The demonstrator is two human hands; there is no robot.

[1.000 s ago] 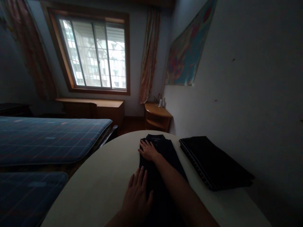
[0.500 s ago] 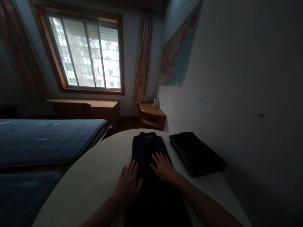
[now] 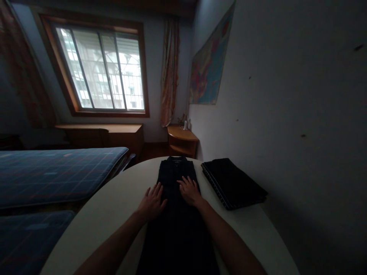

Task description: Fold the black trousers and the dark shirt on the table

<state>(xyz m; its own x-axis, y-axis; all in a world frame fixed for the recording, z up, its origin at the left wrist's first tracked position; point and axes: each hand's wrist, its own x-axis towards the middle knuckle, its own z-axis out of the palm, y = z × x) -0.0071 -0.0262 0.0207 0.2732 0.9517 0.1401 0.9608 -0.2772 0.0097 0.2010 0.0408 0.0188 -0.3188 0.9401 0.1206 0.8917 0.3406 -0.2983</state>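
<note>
A dark collared shirt [image 3: 177, 225] lies lengthwise on the pale round table [image 3: 114, 214], folded narrow, its collar at the far edge and its near end running out of the bottom of the view. My left hand [image 3: 151, 202] rests flat across the shirt's left edge, fingers stretched out. On the shirt's upper right part lies my right hand [image 3: 189, 190], palm down with fingers spread. Neither hand grips the cloth. To the right of the shirt sits a stack of folded black cloth [image 3: 232, 183].
A bare mattress [image 3: 63, 172] in blue plaid stands left of the table, with another mattress edge [image 3: 34, 236] nearer. The wall [image 3: 258, 145] runs close along the right. Beyond are a wooden desk [image 3: 126, 128], a corner shelf [image 3: 182, 133] and a window [image 3: 100, 68].
The view has shifted slightly. Both hands have stayed flat on the shirt; the right hand has slid a little towards the shirt's middle, its fingers slightly more bent.
</note>
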